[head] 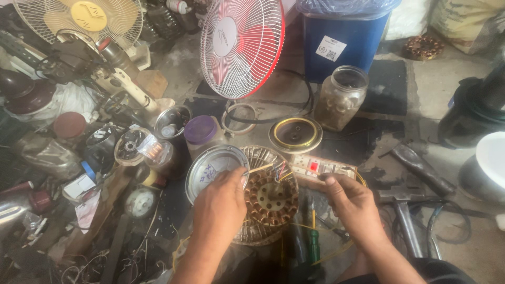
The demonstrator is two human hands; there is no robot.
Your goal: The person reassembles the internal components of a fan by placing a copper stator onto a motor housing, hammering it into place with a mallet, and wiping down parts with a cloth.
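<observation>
Two hands worked over one fan motor winding (271, 197) lying on the floor between them: the left hand (221, 202) pinched closed on its coloured wires (276, 171), while the right hand (352, 202) was curled beside its rim, whether gripping anything could not be told. Around it stood two fans, one red (242, 44) and one yellow (87, 18), one glass jar (341, 100), one metal cover (210, 163), one switch board (321, 168) and one green screwdriver (313, 244).

Coppery wound stator (271, 199), glossy metal cover (210, 168)

A square white label (330, 48) sits on the blue bin (342, 58).
</observation>
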